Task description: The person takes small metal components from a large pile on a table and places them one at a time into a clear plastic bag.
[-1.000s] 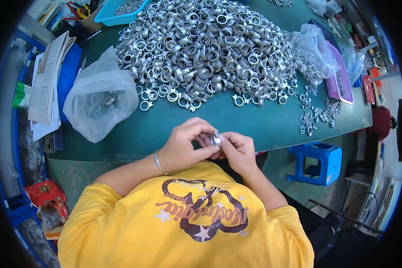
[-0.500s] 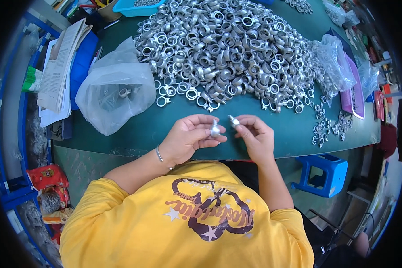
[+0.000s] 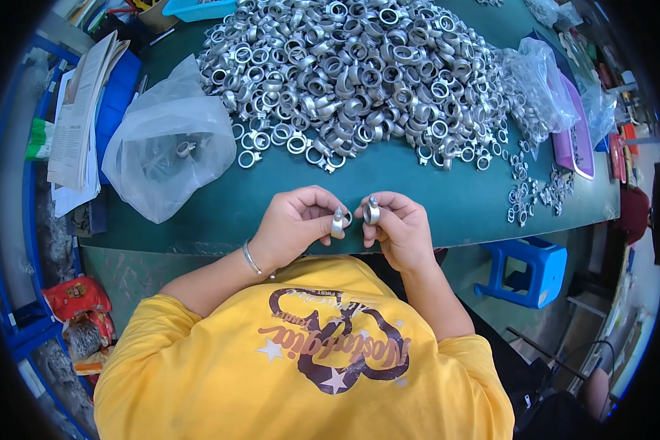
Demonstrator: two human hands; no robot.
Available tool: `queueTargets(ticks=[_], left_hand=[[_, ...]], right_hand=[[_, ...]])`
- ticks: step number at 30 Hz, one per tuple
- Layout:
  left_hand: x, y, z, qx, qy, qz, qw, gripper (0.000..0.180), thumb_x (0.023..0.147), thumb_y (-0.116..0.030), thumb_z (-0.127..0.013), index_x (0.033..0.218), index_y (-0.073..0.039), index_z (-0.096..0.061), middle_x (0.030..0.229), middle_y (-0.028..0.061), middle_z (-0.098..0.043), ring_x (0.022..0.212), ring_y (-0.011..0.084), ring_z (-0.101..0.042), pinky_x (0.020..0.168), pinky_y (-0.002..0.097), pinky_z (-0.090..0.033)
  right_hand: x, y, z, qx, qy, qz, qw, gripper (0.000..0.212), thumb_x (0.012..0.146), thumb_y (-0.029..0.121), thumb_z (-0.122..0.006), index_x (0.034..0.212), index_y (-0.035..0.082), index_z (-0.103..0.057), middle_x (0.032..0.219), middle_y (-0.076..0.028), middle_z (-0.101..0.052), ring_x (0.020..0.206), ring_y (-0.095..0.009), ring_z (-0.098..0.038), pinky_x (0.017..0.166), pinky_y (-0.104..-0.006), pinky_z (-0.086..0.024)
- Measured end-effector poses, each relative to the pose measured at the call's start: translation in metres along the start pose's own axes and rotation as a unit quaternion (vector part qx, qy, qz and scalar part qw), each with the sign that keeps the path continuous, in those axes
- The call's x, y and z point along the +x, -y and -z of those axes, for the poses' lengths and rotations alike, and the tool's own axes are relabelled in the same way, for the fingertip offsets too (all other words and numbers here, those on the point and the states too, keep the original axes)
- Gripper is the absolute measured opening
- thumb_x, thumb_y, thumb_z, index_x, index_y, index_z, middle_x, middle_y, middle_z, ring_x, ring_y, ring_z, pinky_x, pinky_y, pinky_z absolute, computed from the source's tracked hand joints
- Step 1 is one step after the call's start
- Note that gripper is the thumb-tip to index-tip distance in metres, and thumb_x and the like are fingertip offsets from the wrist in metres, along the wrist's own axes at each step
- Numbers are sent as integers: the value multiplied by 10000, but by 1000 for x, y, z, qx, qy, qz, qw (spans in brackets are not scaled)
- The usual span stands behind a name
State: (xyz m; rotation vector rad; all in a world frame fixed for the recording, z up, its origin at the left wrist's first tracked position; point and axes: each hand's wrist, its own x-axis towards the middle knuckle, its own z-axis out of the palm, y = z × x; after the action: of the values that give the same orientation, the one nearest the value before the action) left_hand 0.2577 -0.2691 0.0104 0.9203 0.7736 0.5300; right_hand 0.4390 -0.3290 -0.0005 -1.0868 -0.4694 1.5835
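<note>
Between the thumb and fingers of my left hand (image 3: 301, 224) is a silver metal ring (image 3: 338, 223) with a small stub on top. My right hand (image 3: 401, 229) pinches a similar metal ring (image 3: 372, 213), its stub pointing up. The two hands are close together but apart, above the near edge of the table. Beyond them rises a large pile of the same kind of metal rings (image 3: 352, 81), some lying loose along its front edge. To the left, a translucent plastic bag (image 3: 170, 139) stands with its mouth toward me and at least one ring in it.
Small rings (image 3: 521, 198) lie scattered on the green table (image 3: 286, 183) at right, near a clear bag (image 3: 546, 84) and a pink tray (image 3: 584, 139). Papers (image 3: 84, 110) and a blue bin (image 3: 121, 103) stand far left. A blue stool (image 3: 524, 275) is below the table's right edge.
Both hands have drawn slightly nearer each other and lower. The rings in them have turned, so the right one now shows its opening. The whole view has shifted a little.
</note>
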Motion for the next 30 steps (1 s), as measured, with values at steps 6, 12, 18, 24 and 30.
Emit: queueTargets(ticks=[6, 12, 18, 24, 30], left_hand=[[1, 5, -8, 69, 30, -111, 991, 135, 785, 52, -596, 919, 53, -611, 905, 73, -565, 781, 126, -607, 669, 211, -507], [2, 5, -12, 142, 38, -147, 978, 150, 784, 65, -595, 932, 49, -613, 906, 79, -555, 755, 118, -594, 659, 204, -502], [1, 7, -10, 180, 49, -174, 967, 173, 797, 45, -592, 969, 34, -602, 928, 75, -563, 773, 108, -592, 667, 205, -500], [-3, 3, -15, 22, 16, -65, 997, 247, 864, -9, -516, 1110, 1, -514, 1054, 93, -568, 918, 133, -581, 743, 243, -511], [-18, -3, 22, -396, -15, -9, 918, 257, 781, -8, -445, 1033, 3, -498, 980, 159, -559, 867, 238, -576, 718, 315, -511]], right_hand=[[-5, -6, -13, -115, -22, 106, 987, 109, 819, -47, -532, 919, -49, -576, 847, -90, -597, 647, -109, -596, 557, -211, -512], [-4, -10, -9, -299, -30, 332, 894, 146, 764, -101, -568, 887, -28, -597, 883, -87, -575, 714, -103, -592, 579, -199, -502], [-4, -5, -12, -381, -37, 408, 829, 203, 684, -108, -624, 864, -13, -611, 862, -117, -586, 716, -176, -601, 589, -241, -500], [-6, 2, -24, -510, -32, 537, 671, 289, 591, -75, -669, 863, 21, -650, 821, -97, -588, 686, -226, -580, 569, -285, -474], [2, 4, -30, -448, 75, 496, 740, 213, 661, -95, -598, 859, -20, -617, 862, -135, -605, 726, -259, -599, 639, -306, -489]])
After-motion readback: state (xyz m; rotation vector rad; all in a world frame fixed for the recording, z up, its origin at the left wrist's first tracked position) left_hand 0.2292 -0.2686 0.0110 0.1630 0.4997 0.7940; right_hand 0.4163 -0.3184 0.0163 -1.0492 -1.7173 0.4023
